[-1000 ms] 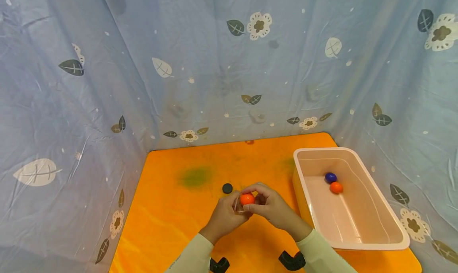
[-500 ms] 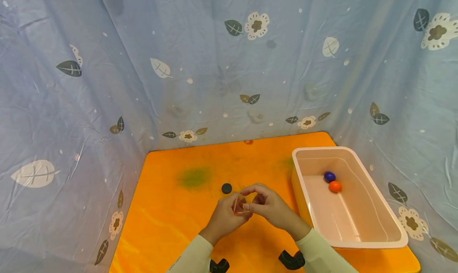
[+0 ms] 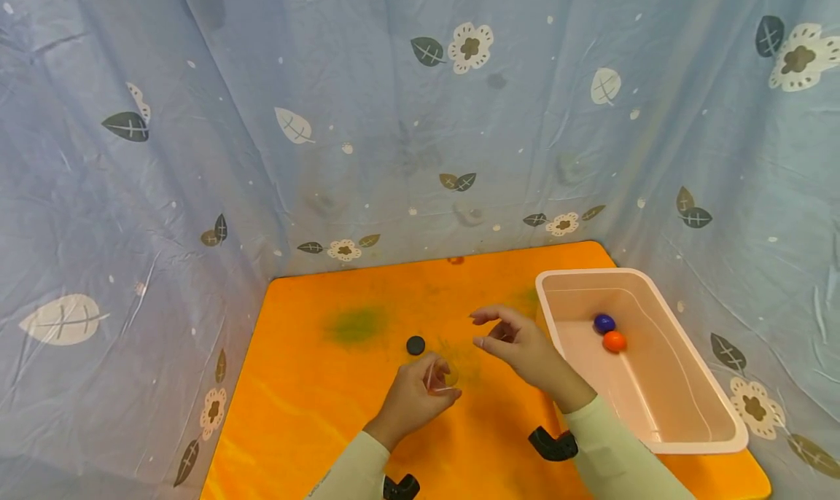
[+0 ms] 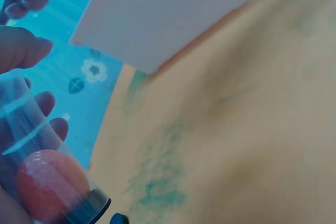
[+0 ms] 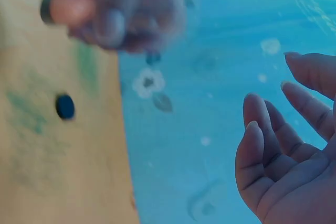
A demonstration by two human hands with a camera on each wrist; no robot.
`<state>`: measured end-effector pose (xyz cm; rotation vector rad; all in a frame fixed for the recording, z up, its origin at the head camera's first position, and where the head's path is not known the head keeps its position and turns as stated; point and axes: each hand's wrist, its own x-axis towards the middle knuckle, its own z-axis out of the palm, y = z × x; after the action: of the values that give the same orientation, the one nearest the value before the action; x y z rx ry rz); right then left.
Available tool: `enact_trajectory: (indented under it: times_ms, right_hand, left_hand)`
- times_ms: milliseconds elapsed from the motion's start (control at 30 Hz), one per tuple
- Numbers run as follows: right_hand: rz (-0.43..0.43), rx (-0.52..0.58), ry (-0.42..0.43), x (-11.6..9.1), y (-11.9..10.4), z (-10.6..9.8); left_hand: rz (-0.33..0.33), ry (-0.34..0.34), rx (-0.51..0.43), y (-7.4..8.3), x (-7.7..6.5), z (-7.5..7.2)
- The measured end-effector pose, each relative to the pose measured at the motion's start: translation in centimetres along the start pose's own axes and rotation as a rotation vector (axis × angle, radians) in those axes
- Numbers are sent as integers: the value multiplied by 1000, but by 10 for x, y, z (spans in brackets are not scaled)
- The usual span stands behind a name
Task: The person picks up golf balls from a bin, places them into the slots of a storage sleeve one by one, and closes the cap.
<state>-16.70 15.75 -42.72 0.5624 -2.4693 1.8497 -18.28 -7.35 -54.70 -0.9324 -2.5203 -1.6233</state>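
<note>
Tub (image 3: 630, 401) stands on the orange table (image 3: 328, 427), holding a blue ball (image 3: 604, 323) and an orange ball (image 3: 615, 341) side by side. Left of the tub, the left hand (image 3: 413, 396) curls its fingers round a clear tube (image 4: 26, 116) with a reddish ball (image 4: 52, 184) inside. Between tube and tub, the right hand (image 3: 528, 350) spreads thumb and fingers apart, its sleeve (image 3: 607, 442) covering the tub's near-left corner. A black cap (image 3: 415, 345) lies left of the tub.
</note>
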Motion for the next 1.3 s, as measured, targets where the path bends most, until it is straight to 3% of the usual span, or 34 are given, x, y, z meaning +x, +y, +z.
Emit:
enact_trajectory:
  times_ms: [300, 667, 967, 1300]
  right_hand:
    - [49, -171, 173, 5, -5, -55]
    - [157, -314, 329, 3, 64, -126]
    - [247, -334, 453, 0, 96, -162]
    - [332, -293, 471, -4, 112, -173]
  left_hand:
    - [-38, 6, 14, 3, -2, -2]
    - [-49, -4, 20, 3, -4, -2]
    - [-50, -1, 27, -1, -5, -2]
    - [-69, 1, 24, 0, -6, -3]
